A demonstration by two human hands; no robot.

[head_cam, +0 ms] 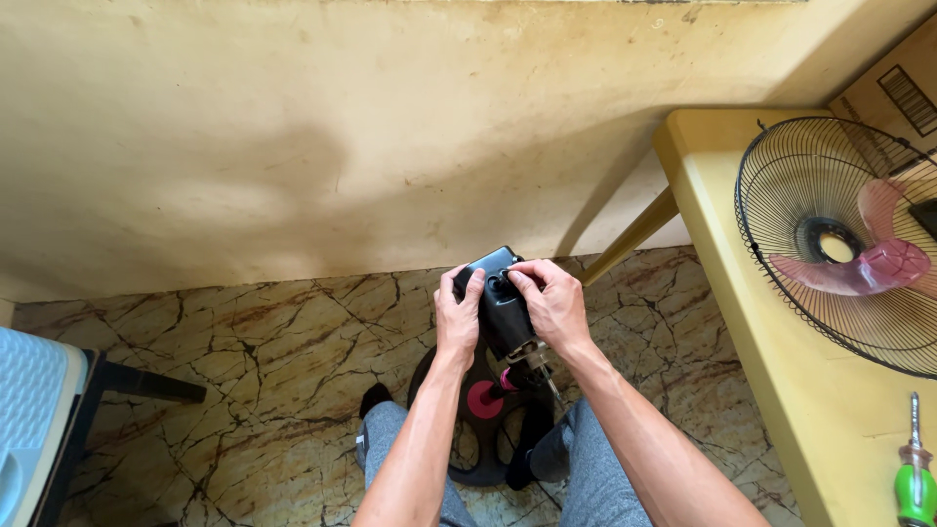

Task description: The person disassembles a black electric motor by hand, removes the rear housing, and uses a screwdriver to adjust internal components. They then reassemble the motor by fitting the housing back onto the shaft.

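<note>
Both hands grasp a black fan motor housing (502, 304), held upright over the lap at the centre of the view. The left hand (457, 318) wraps the housing's left side, fingers curled on its top edge. The right hand (552, 303) covers the right side, thumb and forefinger pinched on a small knob on the face. Below the housing a metal shaft with a pink fitting (509, 379) projects downward. Beneath it, a round black fan base (480, 441) with a pink centre lies on the marbled floor, between the knees. At right, on a yellow table (771, 322), rest a black wire fan guard (781, 254) and a pink blade (869, 265). A green-handled screwdriver (915, 478) lies near the table's near edge.
</note>
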